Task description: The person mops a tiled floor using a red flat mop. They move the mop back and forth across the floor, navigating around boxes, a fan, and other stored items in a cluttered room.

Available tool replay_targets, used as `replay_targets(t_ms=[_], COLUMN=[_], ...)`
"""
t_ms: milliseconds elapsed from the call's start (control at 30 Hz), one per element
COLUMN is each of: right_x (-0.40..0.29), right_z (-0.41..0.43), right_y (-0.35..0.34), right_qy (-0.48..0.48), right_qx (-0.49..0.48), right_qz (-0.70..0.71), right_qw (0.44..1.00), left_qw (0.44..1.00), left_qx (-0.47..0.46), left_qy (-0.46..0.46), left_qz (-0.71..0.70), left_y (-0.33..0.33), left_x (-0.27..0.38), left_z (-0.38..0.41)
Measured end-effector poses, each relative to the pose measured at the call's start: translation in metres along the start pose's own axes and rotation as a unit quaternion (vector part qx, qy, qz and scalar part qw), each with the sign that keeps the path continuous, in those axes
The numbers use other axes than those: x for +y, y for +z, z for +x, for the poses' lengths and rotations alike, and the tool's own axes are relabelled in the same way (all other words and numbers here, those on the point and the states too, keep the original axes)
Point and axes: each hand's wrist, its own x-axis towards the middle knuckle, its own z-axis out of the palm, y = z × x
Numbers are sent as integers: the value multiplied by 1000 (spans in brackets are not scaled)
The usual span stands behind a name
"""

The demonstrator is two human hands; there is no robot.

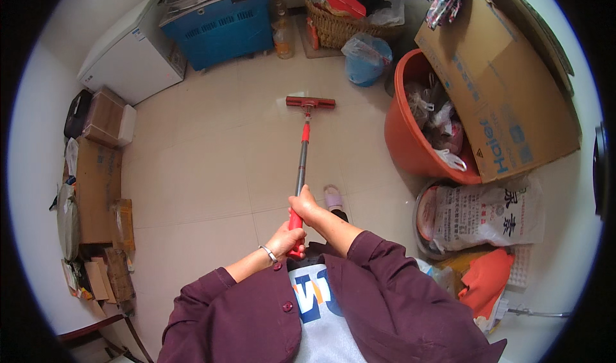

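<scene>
Both my hands grip a sponge mop that stretches away from me, its red and grey pole [302, 158] sloping down to the floor. My left hand [285, 240], with a silver bangle at the wrist, is closed round the red grip near the pole's top end. Farther along, my right hand [303, 204] wraps the pole where the red grip meets the grey tube. The wide red mop head [310, 103] rests on the beige tiles [202, 156], with a shiny patch beside it. My foot in a pale purple slipper [333, 197] shows right of the pole.
A big orange tub [402, 137] holding plastic bags stands right, a Haier cardboard sheet [500, 93] leaning over it. Below lies a printed white sack [486, 214]. Cardboard boxes [98, 190] line the left wall. A white chest freezer [134, 60], blue cabinet [226, 31] and wicker basket [332, 28] stand behind.
</scene>
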Motion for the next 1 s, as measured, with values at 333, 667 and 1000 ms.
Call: replay_targets(t_ms=[333,667,1000], right_x=[-117,-198,-133], right_z=[174,278,213], right_y=[-141,-221,-127], right_qy=[-55,-37,30], right_qx=[47,31,44], right_qz=[-15,43,-63], right_qw=[997,998,997], left_qw=[999,997,995], left_qx=[22,39,93], left_qy=[27,71,30], left_qz=[5,16,13], left_y=[95,134,78], left_x=[157,253,168], left_z=[178,288,171])
